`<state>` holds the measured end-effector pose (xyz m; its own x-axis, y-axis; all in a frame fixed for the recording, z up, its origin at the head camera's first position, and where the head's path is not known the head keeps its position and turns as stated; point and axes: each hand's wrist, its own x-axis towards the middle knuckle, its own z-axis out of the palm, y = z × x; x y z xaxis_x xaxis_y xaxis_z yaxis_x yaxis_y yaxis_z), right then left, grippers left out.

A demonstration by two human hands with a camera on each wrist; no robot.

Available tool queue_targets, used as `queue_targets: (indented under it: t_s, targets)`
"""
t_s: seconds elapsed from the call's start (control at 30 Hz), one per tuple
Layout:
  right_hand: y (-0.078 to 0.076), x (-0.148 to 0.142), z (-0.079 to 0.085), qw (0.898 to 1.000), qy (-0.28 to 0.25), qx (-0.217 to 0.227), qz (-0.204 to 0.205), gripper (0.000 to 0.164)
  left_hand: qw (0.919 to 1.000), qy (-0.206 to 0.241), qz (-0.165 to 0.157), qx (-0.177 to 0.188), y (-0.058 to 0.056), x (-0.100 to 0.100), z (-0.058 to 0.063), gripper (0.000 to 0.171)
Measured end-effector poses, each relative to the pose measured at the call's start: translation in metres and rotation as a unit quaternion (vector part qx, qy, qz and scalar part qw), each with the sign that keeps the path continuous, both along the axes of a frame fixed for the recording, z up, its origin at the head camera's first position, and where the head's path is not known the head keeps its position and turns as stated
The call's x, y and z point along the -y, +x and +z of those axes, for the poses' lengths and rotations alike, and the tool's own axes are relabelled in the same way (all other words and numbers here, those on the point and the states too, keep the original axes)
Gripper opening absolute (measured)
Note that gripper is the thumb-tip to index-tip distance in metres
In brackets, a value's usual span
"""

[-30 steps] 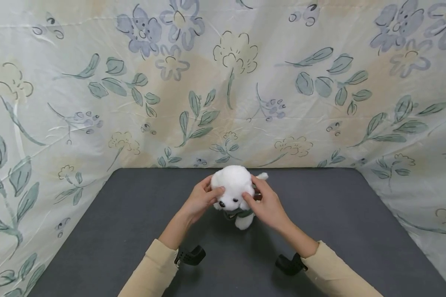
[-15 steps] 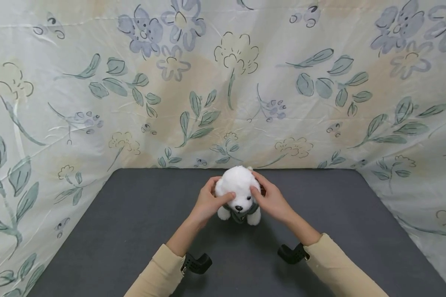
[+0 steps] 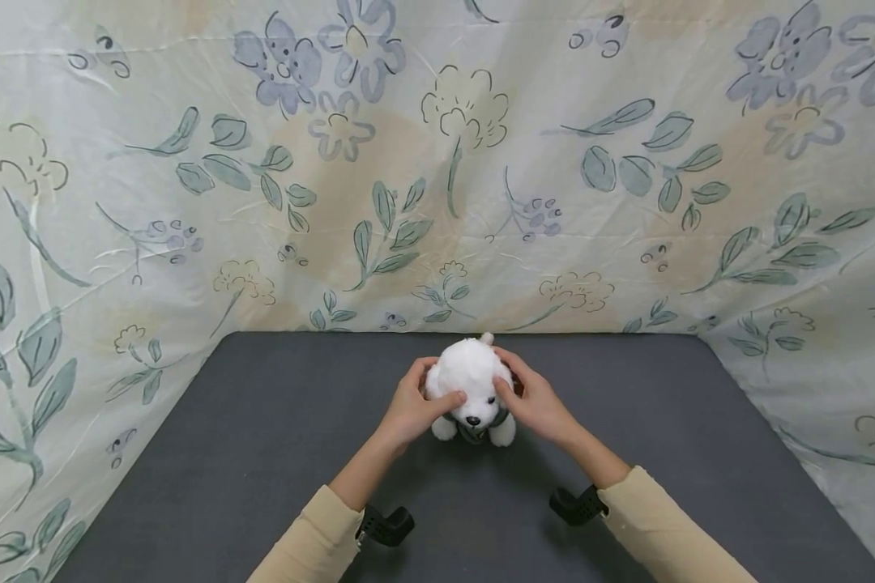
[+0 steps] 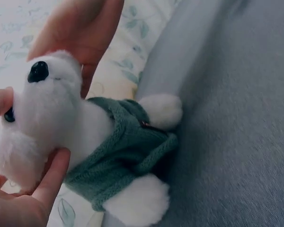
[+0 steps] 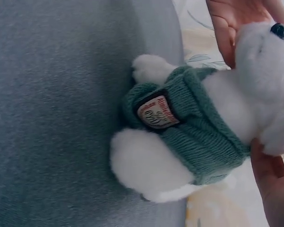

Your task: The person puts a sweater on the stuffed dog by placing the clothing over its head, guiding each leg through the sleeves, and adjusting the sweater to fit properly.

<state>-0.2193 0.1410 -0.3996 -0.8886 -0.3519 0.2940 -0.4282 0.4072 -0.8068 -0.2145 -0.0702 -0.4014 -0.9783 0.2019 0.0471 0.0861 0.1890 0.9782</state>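
Note:
A white plush dog (image 3: pixel 467 368) with a black nose stands on the dark grey table, facing the camera. It wears a green knitted sweater (image 4: pixel 128 146), with a sewn label (image 5: pixel 157 112) on its chest in the right wrist view. My left hand (image 3: pixel 411 405) grips one side of its head, thumb near one eye. On the opposite side my right hand (image 3: pixel 538 402) grips the head, thumb beside the other eye. Both hands' fingers curl behind the ears, partly hidden. The front paws (image 5: pixel 144 161) rest on the table. A small white tail tip (image 3: pixel 487 338) shows behind the head.
The dark grey tabletop (image 3: pixel 277 461) spreads around the dog. Behind it and at both sides hangs a pale floral cloth (image 3: pixel 467 202). Black camera mounts (image 3: pixel 388 526) sit on both wrists.
The plush dog has turned from facing left to facing straight forward and shifted slightly right and nearer. Both hands moved with it and keep hold of its head.

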Motion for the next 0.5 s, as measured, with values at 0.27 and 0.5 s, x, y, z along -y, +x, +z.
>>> queue_targets:
  t_s: [0.27,0.5]
  targets:
    - [0.001,-0.002,0.000,1.000,0.024,0.015,-0.002,0.051,0.9969,-0.063,-0.027,-0.037,-0.002,0.010,0.000,0.061]
    - [0.003,-0.014,0.005,0.999,0.046,-0.002,-0.010,0.044,0.9932,-0.105,-0.026,-0.043,-0.005,0.027,0.008,0.050]
